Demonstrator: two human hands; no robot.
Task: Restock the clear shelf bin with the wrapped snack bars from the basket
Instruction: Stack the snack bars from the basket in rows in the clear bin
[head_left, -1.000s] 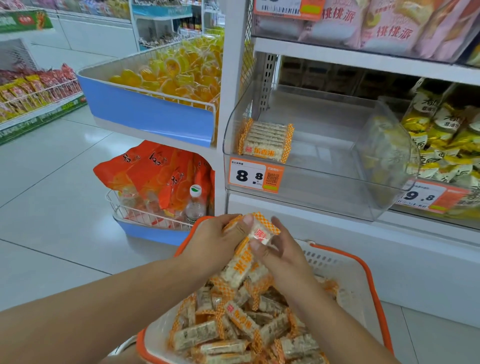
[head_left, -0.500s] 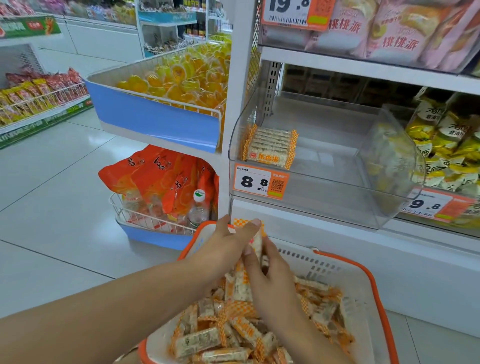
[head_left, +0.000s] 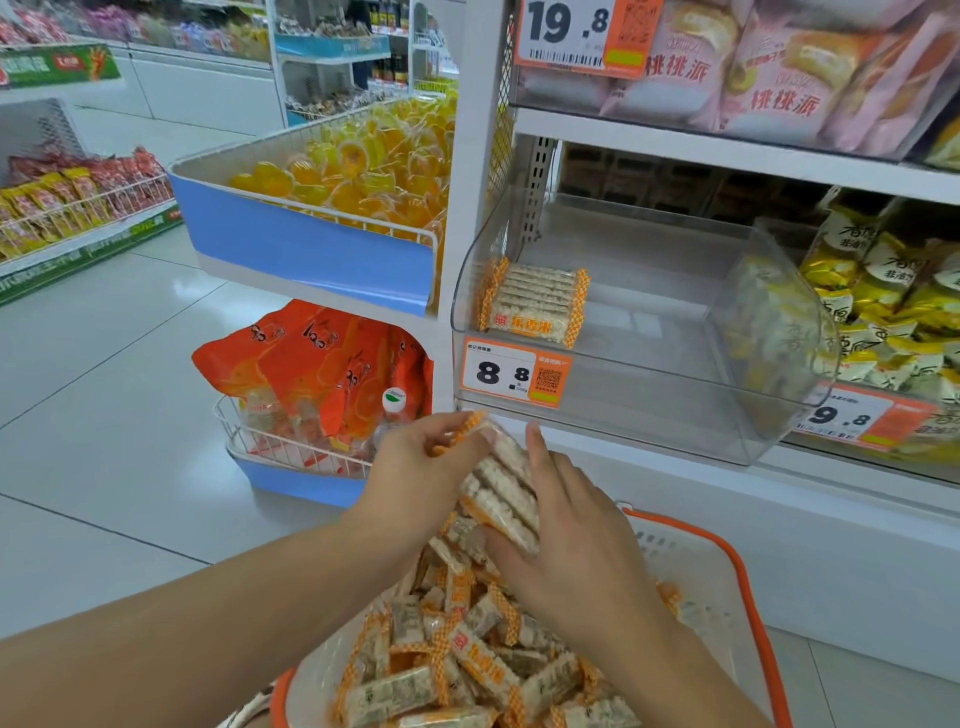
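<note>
Orange-rimmed and white, a perforated plastic shopping basket (head_left: 727, 587) is seen nearest the camera, heaped with loose wrapped snack bars (head_left: 415, 686) in clear film with orange checked ends. Above the heap, a short stack of wrapped bars (head_left: 501, 491) is held between both hands: the left hand (head_left: 415, 467) is closed on the stack's left ends, its thumb laid over the top bar, and the right hand (head_left: 576, 530) is pressed flat against the right side, fingers extended upward. The stack is tilted and is held just below the front lip of the clear plastic shelf bin (head_left: 701, 415), apart from it. An orange-and-white price tag reading 8.8 (head_left: 514, 374) is fixed to the bin's front. Inside the bin, at its left front corner, a neat row of the same bars (head_left: 535, 304) is seen lying against the wall; the remainder of the bin floor is bare. Beyond, to the left, a blue-fronted wire tray of yellow jelly cups (head_left: 311, 249) is mounted.
</note>
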